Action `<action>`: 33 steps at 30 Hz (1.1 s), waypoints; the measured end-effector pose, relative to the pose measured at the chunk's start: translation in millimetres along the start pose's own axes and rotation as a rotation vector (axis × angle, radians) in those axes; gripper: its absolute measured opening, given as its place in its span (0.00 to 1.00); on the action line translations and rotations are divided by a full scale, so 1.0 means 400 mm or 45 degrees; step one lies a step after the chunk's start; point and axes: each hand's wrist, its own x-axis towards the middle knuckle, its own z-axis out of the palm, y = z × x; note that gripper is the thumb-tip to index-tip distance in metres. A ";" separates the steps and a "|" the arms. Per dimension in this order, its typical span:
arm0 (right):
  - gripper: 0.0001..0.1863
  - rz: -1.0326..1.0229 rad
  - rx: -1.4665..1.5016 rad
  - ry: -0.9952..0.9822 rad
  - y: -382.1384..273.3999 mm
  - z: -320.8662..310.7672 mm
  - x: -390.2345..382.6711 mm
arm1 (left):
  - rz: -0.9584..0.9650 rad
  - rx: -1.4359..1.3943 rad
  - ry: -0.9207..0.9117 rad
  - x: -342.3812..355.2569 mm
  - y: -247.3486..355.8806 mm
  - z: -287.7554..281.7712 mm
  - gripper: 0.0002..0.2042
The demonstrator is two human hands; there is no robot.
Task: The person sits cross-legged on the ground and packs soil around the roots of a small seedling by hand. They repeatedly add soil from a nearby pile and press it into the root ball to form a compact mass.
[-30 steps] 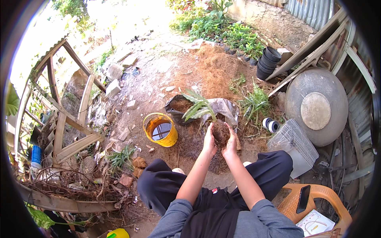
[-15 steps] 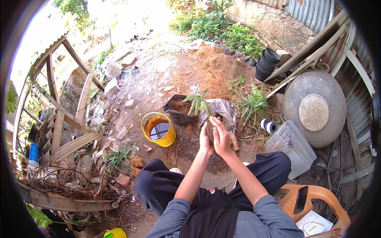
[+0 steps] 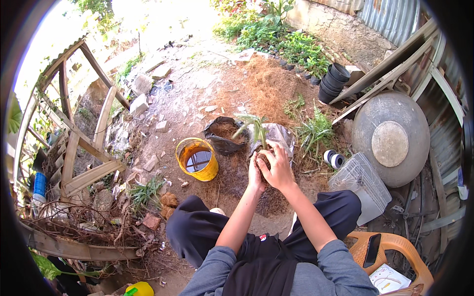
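Note:
Between my two hands, in front of my bent knees, is a young plant with long green leaves, slightly blurred. A brown root ball shows at the foot of its stem. My left hand cups the near left side of the ball. From the right, my right hand curls its fingers over it, thumb toward the left hand. Just beyond them a crumpled clear plastic bag lies on the ground. To its left stands an open black bag with brown fibre in it.
A yellow bucket of dark liquid stands left of my hands. Rightward are white rolls, a wire rack, a big round grey vessel and stacked black pots. An orange plastic chair holds a phone.
My right hand's fingers, straight and pressed toward the left hand before, have spread and curled over the root ball, which shows more. The plant's leaves have shifted.

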 end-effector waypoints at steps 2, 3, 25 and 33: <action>0.18 0.031 0.043 -0.037 0.002 0.007 -0.002 | 0.027 0.026 -0.020 0.002 -0.002 -0.003 0.21; 0.18 0.034 0.031 -0.052 0.007 0.010 -0.004 | 0.036 0.024 0.019 0.003 -0.001 -0.004 0.20; 0.15 0.441 0.805 0.358 0.004 0.060 -0.089 | -0.073 0.015 0.011 0.026 0.017 -0.014 0.22; 0.17 -0.067 0.528 0.252 -0.018 -0.017 -0.047 | -0.086 -0.260 -0.065 0.020 0.032 -0.025 0.19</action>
